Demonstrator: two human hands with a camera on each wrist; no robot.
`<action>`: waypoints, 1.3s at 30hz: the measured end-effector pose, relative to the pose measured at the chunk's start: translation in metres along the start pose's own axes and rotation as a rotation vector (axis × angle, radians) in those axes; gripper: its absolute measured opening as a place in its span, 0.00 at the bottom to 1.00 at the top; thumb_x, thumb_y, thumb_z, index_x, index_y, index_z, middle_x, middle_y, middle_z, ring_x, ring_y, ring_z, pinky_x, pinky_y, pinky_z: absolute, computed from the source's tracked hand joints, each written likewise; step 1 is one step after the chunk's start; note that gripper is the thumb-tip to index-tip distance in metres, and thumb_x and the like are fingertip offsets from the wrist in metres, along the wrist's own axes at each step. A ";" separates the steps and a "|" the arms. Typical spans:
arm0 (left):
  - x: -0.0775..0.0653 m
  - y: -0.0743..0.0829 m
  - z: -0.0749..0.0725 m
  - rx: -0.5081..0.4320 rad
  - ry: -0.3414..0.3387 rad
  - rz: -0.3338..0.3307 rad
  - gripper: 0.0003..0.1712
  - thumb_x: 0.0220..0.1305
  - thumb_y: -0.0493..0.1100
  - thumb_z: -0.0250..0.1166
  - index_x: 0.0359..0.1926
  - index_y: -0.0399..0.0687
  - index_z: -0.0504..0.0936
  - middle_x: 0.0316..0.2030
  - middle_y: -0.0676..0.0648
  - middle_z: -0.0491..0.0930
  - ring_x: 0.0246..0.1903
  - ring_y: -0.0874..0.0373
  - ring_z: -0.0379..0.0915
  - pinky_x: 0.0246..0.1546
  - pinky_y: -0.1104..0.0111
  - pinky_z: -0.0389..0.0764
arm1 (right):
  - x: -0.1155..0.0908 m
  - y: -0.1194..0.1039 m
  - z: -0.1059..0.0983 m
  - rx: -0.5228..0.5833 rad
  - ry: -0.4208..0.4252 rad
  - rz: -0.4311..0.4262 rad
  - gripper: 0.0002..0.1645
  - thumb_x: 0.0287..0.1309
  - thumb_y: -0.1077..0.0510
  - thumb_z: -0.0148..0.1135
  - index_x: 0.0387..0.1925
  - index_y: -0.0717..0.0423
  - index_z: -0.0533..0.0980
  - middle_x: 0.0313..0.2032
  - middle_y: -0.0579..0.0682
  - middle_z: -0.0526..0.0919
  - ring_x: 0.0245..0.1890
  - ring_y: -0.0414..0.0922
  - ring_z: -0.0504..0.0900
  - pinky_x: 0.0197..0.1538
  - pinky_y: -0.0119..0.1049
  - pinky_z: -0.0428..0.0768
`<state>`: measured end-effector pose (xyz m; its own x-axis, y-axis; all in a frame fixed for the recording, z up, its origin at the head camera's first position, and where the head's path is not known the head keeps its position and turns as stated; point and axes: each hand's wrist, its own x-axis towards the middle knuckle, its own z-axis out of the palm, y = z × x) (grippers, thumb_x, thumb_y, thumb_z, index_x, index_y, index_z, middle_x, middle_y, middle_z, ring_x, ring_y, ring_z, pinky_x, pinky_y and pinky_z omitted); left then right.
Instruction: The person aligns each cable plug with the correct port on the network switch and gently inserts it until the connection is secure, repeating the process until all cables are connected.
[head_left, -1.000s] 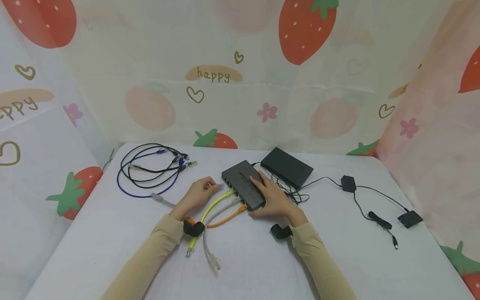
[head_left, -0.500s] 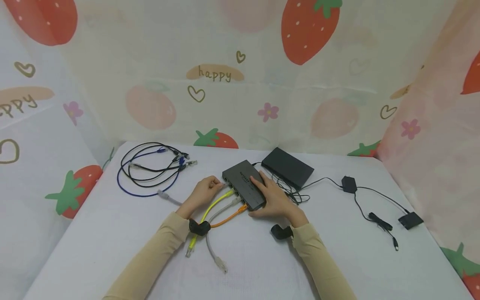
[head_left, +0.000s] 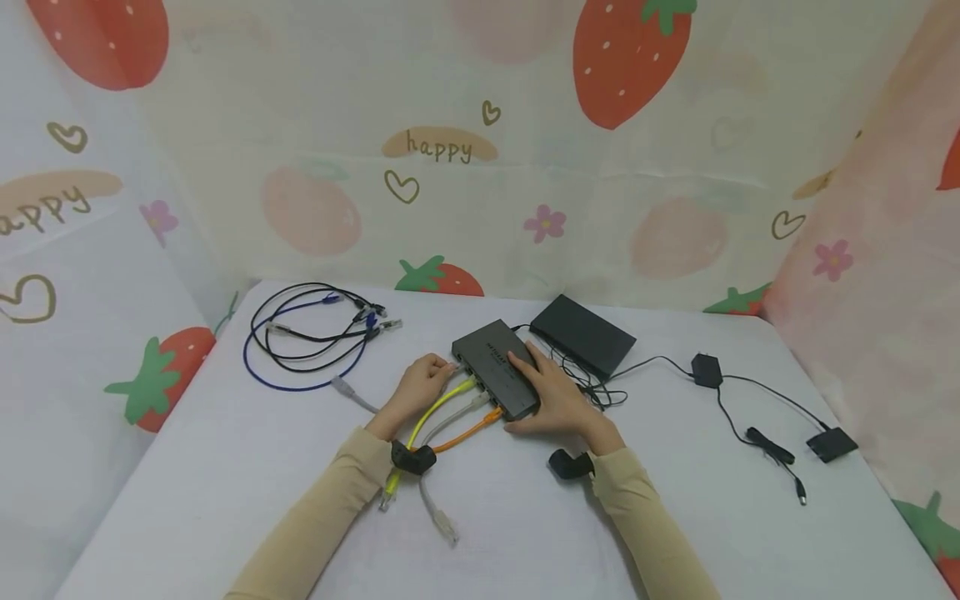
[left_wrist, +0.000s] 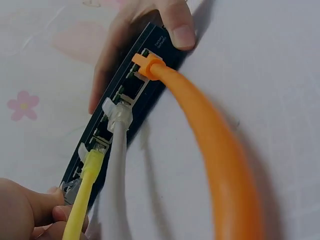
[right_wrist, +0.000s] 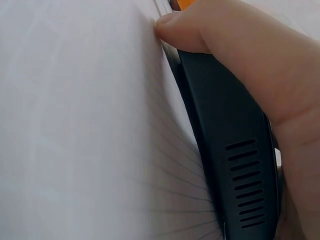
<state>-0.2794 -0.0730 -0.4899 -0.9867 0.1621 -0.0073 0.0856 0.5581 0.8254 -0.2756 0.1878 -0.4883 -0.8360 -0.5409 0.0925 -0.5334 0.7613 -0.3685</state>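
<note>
A dark network switch lies at mid-table. Yellow, light grey and orange network cable plugs sit in ports along its left side. My left hand pinches a grey network cable plug at the port end farthest from me, just past the yellow one. That cable's other end lies left of my wrist. My right hand grips the switch, thumb by its near corner and fingers over the top. In the right wrist view, the vented end of the switch shows beside the thumb.
Coiled black and blue cables lie at the back left. Behind the switch is a flat black box with a tangled thin cord. Black power adapters with leads lie at the right. Free cable ends lie near the left wrist.
My left hand has moved right, bringing the grey plug up to the switch's port side. The grey cable's tail has shifted along with it. My right hand stays on the switch.
</note>
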 end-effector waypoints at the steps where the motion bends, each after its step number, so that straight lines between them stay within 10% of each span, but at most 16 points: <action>1: -0.001 0.001 0.001 -0.020 -0.004 -0.016 0.16 0.70 0.46 0.51 0.42 0.36 0.75 0.23 0.47 0.76 0.22 0.59 0.66 0.28 0.69 0.69 | 0.000 0.000 0.000 0.003 0.000 0.001 0.67 0.30 0.28 0.69 0.71 0.39 0.48 0.72 0.57 0.42 0.69 0.60 0.50 0.61 0.60 0.60; 25: 0.002 0.005 0.004 -0.378 -0.145 -0.240 0.18 0.71 0.50 0.48 0.45 0.38 0.70 0.23 0.49 0.68 0.19 0.60 0.55 0.25 0.69 0.62 | -0.005 0.001 -0.003 0.027 0.004 0.016 0.66 0.31 0.30 0.70 0.71 0.41 0.49 0.72 0.57 0.43 0.69 0.59 0.50 0.60 0.61 0.61; 39: -0.002 0.003 -0.002 -0.401 -0.166 -0.241 0.16 0.70 0.50 0.50 0.34 0.42 0.71 0.19 0.51 0.68 0.15 0.63 0.55 0.18 0.72 0.62 | -0.002 -0.003 -0.004 0.032 0.003 -0.011 0.65 0.31 0.31 0.70 0.71 0.43 0.50 0.71 0.58 0.43 0.69 0.59 0.50 0.60 0.61 0.61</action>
<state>-0.2772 -0.0732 -0.4859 -0.9337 0.2127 -0.2881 -0.2348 0.2438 0.9410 -0.2727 0.1875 -0.4837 -0.8307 -0.5477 0.0997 -0.5380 0.7438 -0.3966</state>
